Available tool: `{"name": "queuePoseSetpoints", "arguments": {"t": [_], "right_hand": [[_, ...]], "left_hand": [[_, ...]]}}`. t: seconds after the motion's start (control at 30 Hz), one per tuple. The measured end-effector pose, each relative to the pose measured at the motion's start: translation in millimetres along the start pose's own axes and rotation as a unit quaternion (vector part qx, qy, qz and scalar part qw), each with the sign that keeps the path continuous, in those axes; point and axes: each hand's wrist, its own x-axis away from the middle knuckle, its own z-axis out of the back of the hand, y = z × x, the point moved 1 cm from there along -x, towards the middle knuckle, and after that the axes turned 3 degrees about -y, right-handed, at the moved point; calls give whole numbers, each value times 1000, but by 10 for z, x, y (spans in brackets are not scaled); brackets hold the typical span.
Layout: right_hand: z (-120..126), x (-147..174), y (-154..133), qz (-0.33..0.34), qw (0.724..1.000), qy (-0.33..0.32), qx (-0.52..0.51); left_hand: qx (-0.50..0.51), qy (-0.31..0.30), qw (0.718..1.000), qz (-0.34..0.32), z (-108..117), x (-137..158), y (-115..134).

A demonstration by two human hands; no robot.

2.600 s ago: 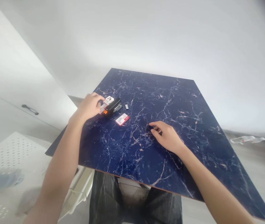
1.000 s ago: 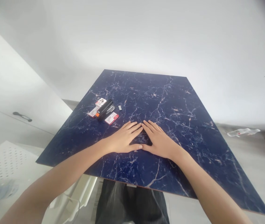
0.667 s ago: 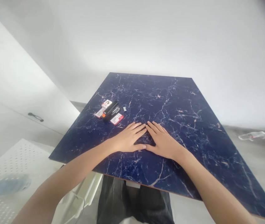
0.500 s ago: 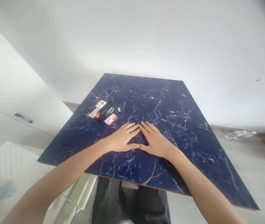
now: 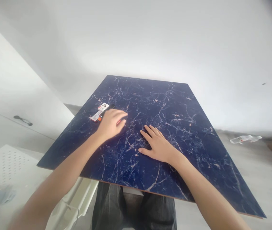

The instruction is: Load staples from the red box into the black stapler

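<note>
My left hand [image 5: 110,124] is over the black stapler [image 5: 112,106] on the blue marbled table, its thumb and fingers apart and slightly bent. I cannot tell whether it touches the things below. Most of the stapler is covered; its orange part and far end still show. Beside it lie a small white-and-red box [image 5: 103,107] and a second flat box [image 5: 95,116]. Under my left fingers only a red edge of a third box [image 5: 118,122] peeks out. The small grey piece is hidden. My right hand [image 5: 158,145] rests flat on the table, fingers spread, holding nothing.
The blue tabletop [image 5: 145,95] stands against a white wall. A white cabinet with a dark handle [image 5: 23,120] is on the left, above a white perforated surface [image 5: 6,164]. Clear crumpled plastic [image 5: 245,139] lies on the floor at right.
My left hand has left the right fingertips and moved left and forward, over the stapler and boxes. My right hand has stayed in place on the table.
</note>
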Motion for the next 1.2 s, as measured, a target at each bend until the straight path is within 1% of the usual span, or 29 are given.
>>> {"name": "queuePoseSetpoints", "arguments": {"t": [0.07, 0.13, 0.2, 0.27, 0.3, 0.37, 0.43, 0.57, 0.67, 0.77, 0.83, 0.93, 1.03, 1.07, 1.13, 1.2], "right_hand": [[7, 1, -4, 0, 1000, -2, -2], [17, 0, -12, -1, 1000, -4, -3], [25, -4, -20, -3, 1000, -3, -1], [26, -8, -29, -6, 1000, -1, 2], [25, -10, -33, -7, 1000, 0, 4], [19, -13, -39, -10, 1000, 0, 7], [14, -16, -44, -10, 1000, 0, 9], [15, -24, -46, -11, 1000, -7, 13], [13, -22, -47, -12, 1000, -6, 7], [7, -3, -53, -6, 1000, -1, -1], [17, -3, -41, -2, 1000, 12, -8], [77, -106, 54, 2, 996, 75, -40], [168, -424, 235, -5, 985, 154, -73], [192, -580, 289, 5, 984, 163, -73], [222, -944, 345, 70, 986, 140, -66], [233, -1317, 325, 126, 986, 103, -41]], "left_hand": [[-73, 17, 993, 89, 151, -9, -210], [-117, -5, 979, 164, 282, 18, -426], [-109, -45, 971, 209, 370, 69, -608], [-90, -98, 964, 229, 402, 123, -732], [-88, -111, 962, 233, 401, 145, -772], [-93, -105, 962, 236, 377, 168, -824], [-71, -93, 965, 237, 334, 165, -864], [54, -130, 969, 201, 241, 120, -938], [103, -109, 971, 186, 198, 87, -918], [138, -103, 973, 156, 151, 59, -778], [158, -117, 973, 119, 113, 45, -636], [173, -150, 971, 62, 56, 35, -409], [182, -179, 967, 20, 7, 40, -223], [184, -187, 965, 6, -3, 44, -177], [188, -201, 961, -21, -11, 53, -113], [189, -214, 957, -39, 6, 62, -88]]}}
